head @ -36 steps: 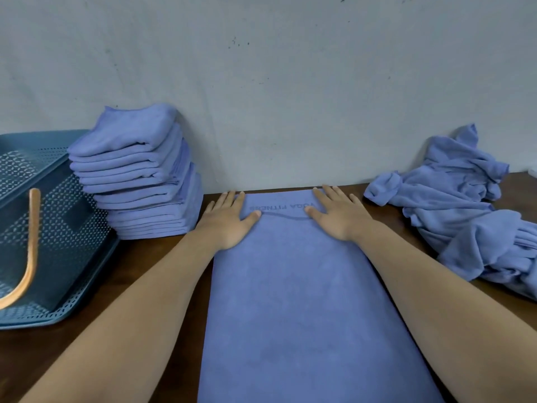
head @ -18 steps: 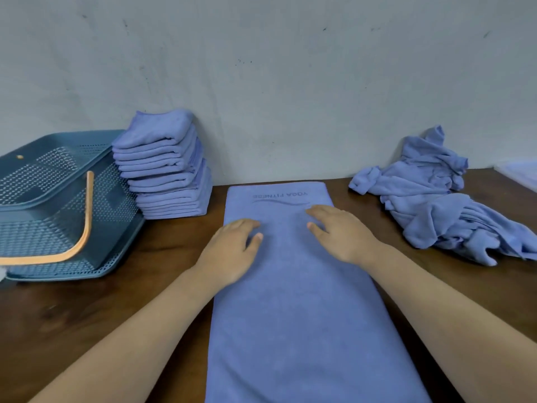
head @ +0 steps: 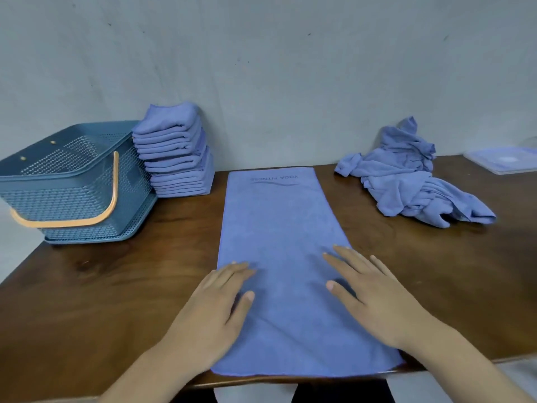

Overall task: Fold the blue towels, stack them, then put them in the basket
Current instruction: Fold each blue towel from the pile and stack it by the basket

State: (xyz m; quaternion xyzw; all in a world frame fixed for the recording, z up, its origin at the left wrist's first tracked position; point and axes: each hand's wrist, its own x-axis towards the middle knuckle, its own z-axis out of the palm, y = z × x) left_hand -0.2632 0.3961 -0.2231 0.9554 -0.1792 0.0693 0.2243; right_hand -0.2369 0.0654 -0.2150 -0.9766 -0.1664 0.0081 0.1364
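Observation:
A long blue towel (head: 279,228) lies flat down the middle of the brown table (head: 116,286), its printed end toward the wall and its near end at the table's front edge. My left hand (head: 215,312) rests palm-down on its near left part, fingers straight. My right hand (head: 372,298) lies flat on its near right part. A stack of folded blue towels (head: 177,152) stands at the back left against the wall. Beside that stack, at the left edge, sits the blue perforated basket (head: 72,196) with an orange handle.
A heap of unfolded blue towels (head: 412,175) lies at the back right. A clear flat lid or tray (head: 502,159) sits at the far right. A grey wall closes off the back of the table.
Both hands have slid along the towel from its far end by the wall toward its near end, palms flat. The camera has pulled back and tilted, showing more of the table.

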